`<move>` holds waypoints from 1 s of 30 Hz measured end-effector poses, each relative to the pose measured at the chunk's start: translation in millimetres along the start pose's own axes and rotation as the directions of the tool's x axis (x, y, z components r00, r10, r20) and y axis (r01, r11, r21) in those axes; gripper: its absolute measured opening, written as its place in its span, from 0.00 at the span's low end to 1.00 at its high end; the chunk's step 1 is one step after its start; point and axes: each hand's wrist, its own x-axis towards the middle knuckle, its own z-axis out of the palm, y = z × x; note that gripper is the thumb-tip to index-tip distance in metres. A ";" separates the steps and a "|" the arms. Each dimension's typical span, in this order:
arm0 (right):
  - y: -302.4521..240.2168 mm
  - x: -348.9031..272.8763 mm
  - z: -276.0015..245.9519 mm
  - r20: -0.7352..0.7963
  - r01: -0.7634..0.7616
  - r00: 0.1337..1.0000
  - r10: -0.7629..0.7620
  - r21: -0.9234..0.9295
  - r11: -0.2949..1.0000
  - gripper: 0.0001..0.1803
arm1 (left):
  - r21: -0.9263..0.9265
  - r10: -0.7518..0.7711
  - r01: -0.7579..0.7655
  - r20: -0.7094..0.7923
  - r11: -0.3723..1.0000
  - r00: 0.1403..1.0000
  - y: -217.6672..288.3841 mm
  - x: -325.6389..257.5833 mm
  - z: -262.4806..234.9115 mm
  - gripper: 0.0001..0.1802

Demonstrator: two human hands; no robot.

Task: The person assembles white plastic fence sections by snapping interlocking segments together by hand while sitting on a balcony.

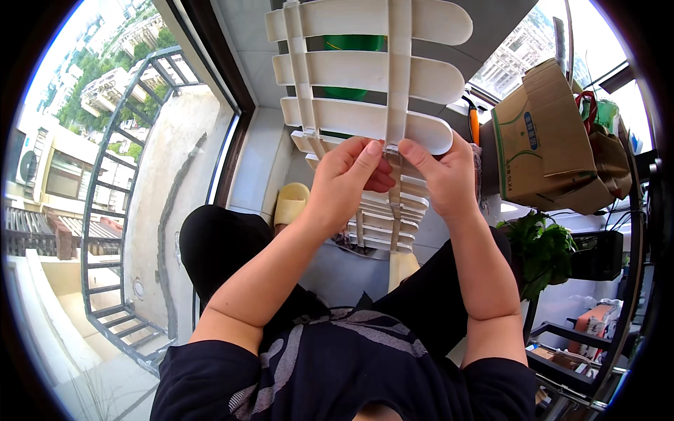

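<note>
A white picket fence panel (357,70), its slats rounded at one end and crossed by two rails, stands tilted in front of me. Below it, more white slats (386,224) run down toward the floor between my legs. At the lower end of the right-hand rail both hands meet. My left hand (354,167) has its fingers curled and thumb pinched in beside the rail joint; what lies between the fingertips is hidden. My right hand (448,175) grips the edge of the lowest large slat, thumb on the front near the rail, its other fingers mostly behind.
Behind the slats is a green round thing (351,43). A cardboard box (537,140) stands at right, near an orange-handled tool (474,126) and a leafy plant (537,252). Yellow slippers (291,202) are on my feet. A window with a metal railing (88,245) borders the left.
</note>
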 end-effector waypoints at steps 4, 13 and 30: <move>4.8 -0.9 0.3 -0.029 0.202 0.977 -0.211 -0.193 0.960 0.11 | 0.162 0.000 0.007 -0.040 0.987 0.999 6.0 -7.4 4.4 0.15; -8.8 13.6 -5.6 0.019 0.473 0.876 -0.482 -0.232 0.850 0.08 | 0.590 0.331 -0.373 0.183 0.716 0.926 -6.0 -36.0 -4.6 0.36; 26.5 99.7 20.6 0.425 0.614 0.781 -0.458 -0.658 0.437 0.10 | 0.982 -0.071 -0.130 0.121 -0.135 0.990 82.1 59.4 -6.6 0.50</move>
